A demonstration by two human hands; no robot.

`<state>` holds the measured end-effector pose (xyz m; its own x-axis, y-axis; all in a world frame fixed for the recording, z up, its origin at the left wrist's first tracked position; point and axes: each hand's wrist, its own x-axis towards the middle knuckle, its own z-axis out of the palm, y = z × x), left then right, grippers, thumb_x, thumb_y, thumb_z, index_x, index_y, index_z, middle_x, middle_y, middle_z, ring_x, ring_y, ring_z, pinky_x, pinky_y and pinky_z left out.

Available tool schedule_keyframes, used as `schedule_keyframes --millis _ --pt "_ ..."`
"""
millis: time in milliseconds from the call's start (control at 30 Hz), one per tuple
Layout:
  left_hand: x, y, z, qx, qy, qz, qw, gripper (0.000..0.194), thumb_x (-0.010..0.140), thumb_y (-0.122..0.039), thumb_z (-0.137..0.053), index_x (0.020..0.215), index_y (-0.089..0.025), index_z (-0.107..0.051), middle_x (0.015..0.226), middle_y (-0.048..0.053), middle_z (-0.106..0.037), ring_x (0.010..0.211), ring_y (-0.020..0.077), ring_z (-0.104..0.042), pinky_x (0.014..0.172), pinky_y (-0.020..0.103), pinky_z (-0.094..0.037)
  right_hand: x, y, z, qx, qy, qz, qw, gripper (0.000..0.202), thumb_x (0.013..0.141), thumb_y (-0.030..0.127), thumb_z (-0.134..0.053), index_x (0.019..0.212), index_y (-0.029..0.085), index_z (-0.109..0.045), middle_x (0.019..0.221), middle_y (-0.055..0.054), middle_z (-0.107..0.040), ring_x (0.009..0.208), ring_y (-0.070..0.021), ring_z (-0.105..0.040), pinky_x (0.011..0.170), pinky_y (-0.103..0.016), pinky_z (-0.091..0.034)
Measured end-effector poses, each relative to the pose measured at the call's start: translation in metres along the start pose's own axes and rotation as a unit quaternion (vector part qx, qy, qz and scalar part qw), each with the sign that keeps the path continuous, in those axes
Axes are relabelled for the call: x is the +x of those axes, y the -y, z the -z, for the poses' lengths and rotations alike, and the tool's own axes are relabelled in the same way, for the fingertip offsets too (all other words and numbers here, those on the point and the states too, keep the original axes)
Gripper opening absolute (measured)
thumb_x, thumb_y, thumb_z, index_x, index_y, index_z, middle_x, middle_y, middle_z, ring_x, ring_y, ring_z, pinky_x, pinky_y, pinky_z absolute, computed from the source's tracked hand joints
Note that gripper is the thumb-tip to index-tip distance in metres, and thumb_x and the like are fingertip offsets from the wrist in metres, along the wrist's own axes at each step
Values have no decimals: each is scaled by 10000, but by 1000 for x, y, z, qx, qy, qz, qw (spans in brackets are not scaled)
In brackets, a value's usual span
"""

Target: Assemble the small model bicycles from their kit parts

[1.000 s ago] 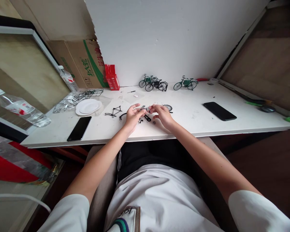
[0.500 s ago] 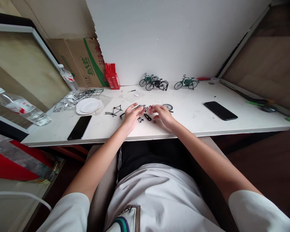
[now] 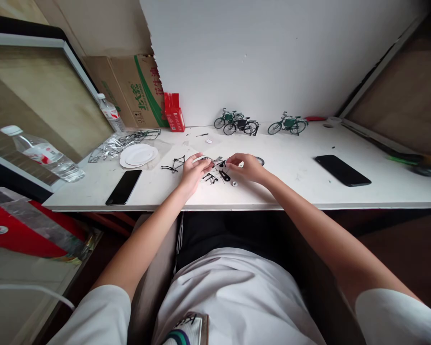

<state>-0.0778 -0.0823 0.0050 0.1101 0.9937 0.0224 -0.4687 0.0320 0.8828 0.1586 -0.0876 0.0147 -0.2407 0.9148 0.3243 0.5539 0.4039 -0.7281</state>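
Note:
My left hand [image 3: 194,173] is over the white table with its fingers curled and thumb towards the fingertips. Whatever lies between them is too small to make out. To its right, my right hand [image 3: 247,166] has thumb and forefinger pinched together at the small parts, their contents hidden. Between and below the hands lie a black elongated part [image 3: 224,176], several small black pieces [image 3: 210,178] and a small round silvery part [image 3: 234,183]. A black model bicycle frame [image 3: 178,164] lies left of my left hand. Partly behind my right hand is a small spoked wheel [image 3: 260,161].
Three model bicycles [image 3: 288,125] stand at the back. A phone [image 3: 124,187] and white plates [image 3: 138,155] lie left, another dark phone [image 3: 342,170] right. Water bottles [image 3: 45,155], a red box [image 3: 174,115] and a cardboard carton [image 3: 129,91] are at the left.
My hands have moved apart, the right one drawing away from the left. The round silvery part now shows fully. The whole view has shifted slightly.

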Motion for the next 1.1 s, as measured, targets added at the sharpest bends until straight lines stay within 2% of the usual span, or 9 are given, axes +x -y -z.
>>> schedule_keyframes --millis 100,333,433,567,667,733,833,1000,1100 --pt "-10 0 8 19 -2 1 1000 531 786 -152 -898 1192 -187 -558 919 38 -775 886 186 -785 1052 418 -563 12 -3 -4 -63 37 23 997 171 912 380 -731 931 241 -829 907 -71 -819 788 -245 -689 754 -364 -495" --pt "-32 -2 26 49 11 -1 999 576 737 -178 -941 1181 -174 -573 903 34 -781 858 190 -784 1009 428 -581 28 -9 -10 -137 44 37 989 104 897 265 -747 893 248 -849 945 -89 -815 770 -251 -665 721 -365 -453" --pt "-35 -3 32 40 20 -2 999 593 718 -199 -957 1176 -185 -581 905 23 -780 864 183 -780 996 410 -579 27 -8 -6 -120 36 37 991 129 898 341 -758 877 248 -845 921 -86 -810 775 -246 -651 736 -369 -467" --pt "-35 -4 37 19 30 -3 999 622 706 -227 -974 1181 -185 -575 900 32 -780 874 191 -782 999 411 -572 16 1 -4 -33 69 18 997 316 917 558 -732 916 263 -845 845 -53 -796 750 -232 -641 745 -367 -492" --pt "-35 -4 38 11 30 1 999 606 718 -238 -975 1168 -186 -572 903 36 -780 872 195 -785 1013 421 -564 4 8 -8 -9 88 33 996 390 952 623 -679 955 272 -847 914 -60 -809 808 -246 -668 818 -397 -521" --pt "-34 -4 39 10 30 4 999 588 731 -242 -972 1161 -193 -574 910 32 -778 880 195 -786 1029 430 -560 -3 8 -11 -20 70 69 995 392 960 625 -684 916 270 -844 971 -81 -813 915 -276 -686 988 -465 -510" --pt "-34 -4 39 7 31 7 999 579 729 -235 -970 1155 -196 -581 903 25 -777 878 194 -785 1030 430 -562 -9 4 -16 -59 33 97 993 489 1005 660 -625 790 265 -817 978 -105 -806 1038 -312 -669 1181 -543 -385" --pt "-34 -5 39 2 32 16 999 556 727 -199 -953 1153 -183 -597 893 31 -788 861 183 -779 976 388 -569 -10 -6 -21 -94 -17 73 993 684 1072 742 -404 820 260 -818 953 -127 -798 1101 -345 -617 1155 -532 -376" --pt "-34 -5 39 1 28 18 999 542 733 -193 -941 1154 -182 -600 889 31 -785 861 180 -777 974 383 -568 -9 -8 -21 -114 -55 56 990 691 1098 695 -353 815 249 -798 904 -138 -780 1035 -343 -605 1112 -540 -389"
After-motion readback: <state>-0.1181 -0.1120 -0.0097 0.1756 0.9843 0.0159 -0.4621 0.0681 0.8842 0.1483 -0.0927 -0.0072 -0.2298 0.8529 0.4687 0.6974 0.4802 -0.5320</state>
